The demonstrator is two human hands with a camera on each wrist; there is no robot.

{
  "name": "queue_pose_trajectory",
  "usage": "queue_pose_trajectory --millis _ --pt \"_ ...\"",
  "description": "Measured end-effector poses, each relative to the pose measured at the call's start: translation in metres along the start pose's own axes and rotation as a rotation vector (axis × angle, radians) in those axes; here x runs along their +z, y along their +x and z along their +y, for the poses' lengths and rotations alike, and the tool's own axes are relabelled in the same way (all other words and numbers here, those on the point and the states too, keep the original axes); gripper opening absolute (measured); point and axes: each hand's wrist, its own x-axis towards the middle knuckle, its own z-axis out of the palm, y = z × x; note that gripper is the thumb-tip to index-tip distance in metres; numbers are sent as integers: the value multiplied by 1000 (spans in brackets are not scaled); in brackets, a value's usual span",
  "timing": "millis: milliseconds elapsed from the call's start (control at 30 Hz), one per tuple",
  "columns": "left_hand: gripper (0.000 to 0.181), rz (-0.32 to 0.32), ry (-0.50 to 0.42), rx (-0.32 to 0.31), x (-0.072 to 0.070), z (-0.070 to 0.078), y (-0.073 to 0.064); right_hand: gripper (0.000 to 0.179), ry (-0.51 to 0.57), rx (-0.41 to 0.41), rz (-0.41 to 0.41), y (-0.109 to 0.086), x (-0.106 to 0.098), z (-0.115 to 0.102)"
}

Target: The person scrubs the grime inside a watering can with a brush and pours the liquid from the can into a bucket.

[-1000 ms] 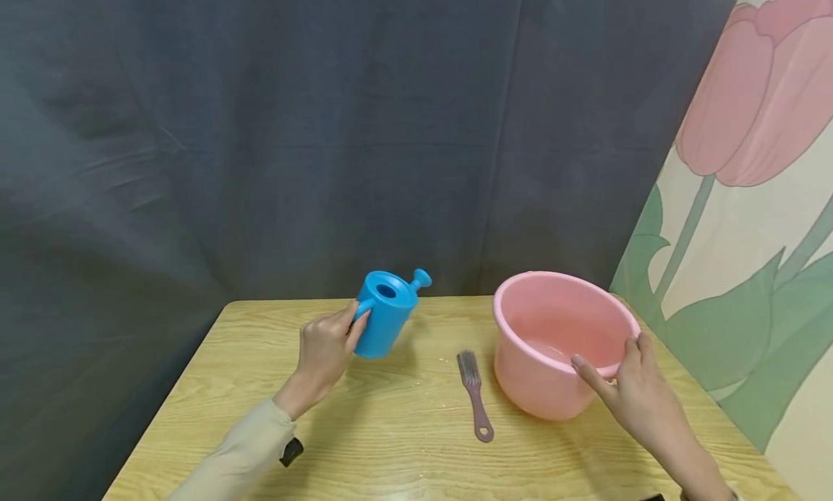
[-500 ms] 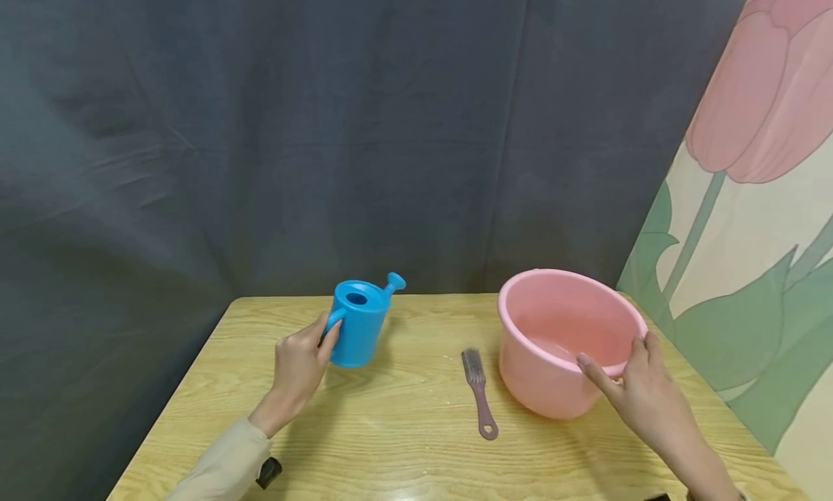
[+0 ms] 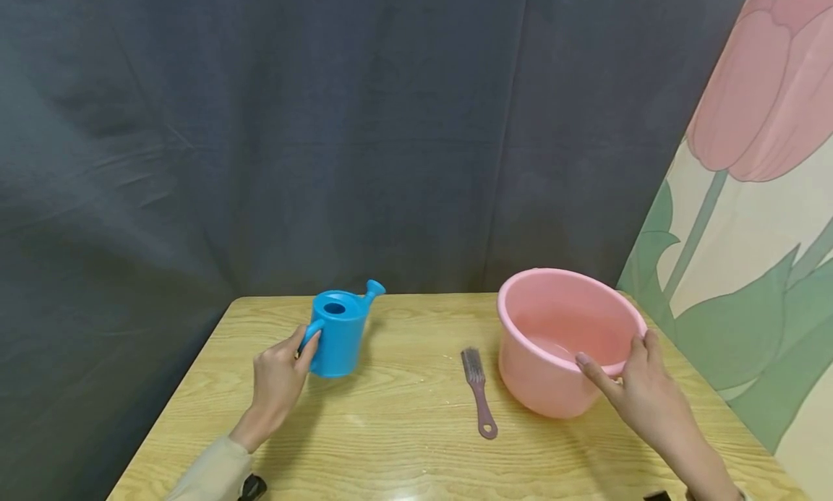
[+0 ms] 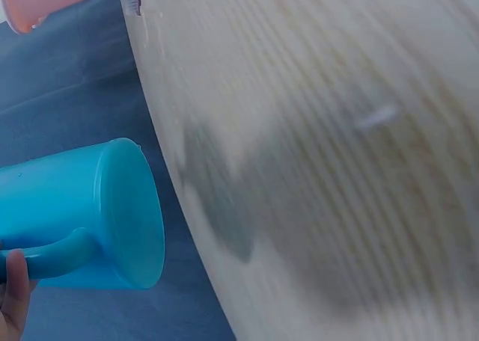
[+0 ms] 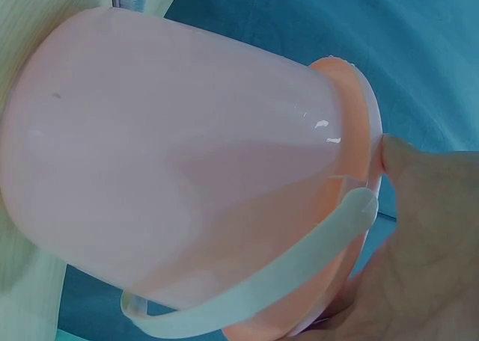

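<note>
My left hand [image 3: 280, 374] grips the handle of a blue toy watering can [image 3: 340, 342] over the left half of the table. In the left wrist view the can's flat base shows, apart from the table, with a shadow below. Its spout points right in the head view. On the right stands a pink plastic bucket [image 3: 543, 385]. My right hand [image 3: 651, 400] holds its near-right rim, with thumb and fingers spread along it. A pale bail handle [image 5: 262, 289] hangs on the bucket's outside in the right wrist view.
A brush [image 3: 479, 394] with a purple-brown handle lies between can and bucket, bristles pointing away. Small water drops dot the wooden table [image 3: 390, 443] nearby. A dark curtain [image 3: 364, 139] hangs behind, and a tulip-painted wall [image 3: 735, 270] stands to the right.
My left hand has carried the watering can left and somewhat nearer, and it now tilts less. The right hand has kept its hold on the bucket. The brush has stayed in place.
</note>
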Motion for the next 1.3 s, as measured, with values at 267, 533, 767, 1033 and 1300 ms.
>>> queue_pose_trajectory --millis 267,533,767,1033,1300 --pt "15 -3 50 -28 1 -7 -13 73 -1 3 11 0 0 -1" --pt "19 20 70 -42 -1 -12 -25 84 -6 16 -11 -2 -1 -1" --pt "17 12 78 -64 -3 -16 -30 80 -5 4 1 -1 -1 -1" --pt "27 -53 53 -90 -9 -17 -30 84 -15 15 -14 -1 -1 0" --pt "45 -140 65 -155 -15 -16 -34 88 -10 5 -3 -1 2 1"
